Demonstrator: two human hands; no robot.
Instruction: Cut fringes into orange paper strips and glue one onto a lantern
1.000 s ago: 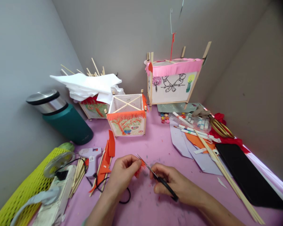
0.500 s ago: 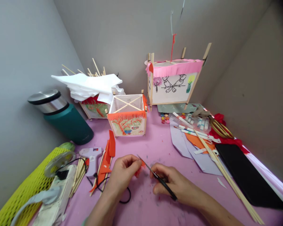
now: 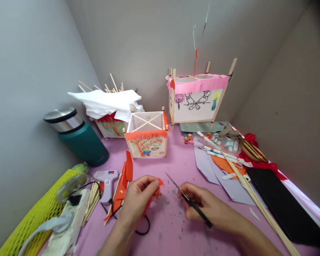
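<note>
Pinching fringed orange paper (image 3: 160, 182) in the left fingers (image 3: 148, 182), strands drooping just below. Gripping scissors (image 3: 197, 209) in the right fingers (image 3: 194, 190), tips just ahead of the left fingertips, clear of the paper. Likely at the trimming step; calling next for setting the scissors against the paper. Aiming the scissors forward and leftward, long axis slanting back through the right fingers. Beyond the left fingers, standing on the desk (image 3: 177, 160): 1 orange-fringed box (image 3: 148, 144).

You work in soft, even light — the white sheets (image 3: 110, 102) glare brightest, and the right table edge (image 3: 306, 201) shines whitish. Your wide view stretches toward its sides, the upper-right corner dark.
</note>
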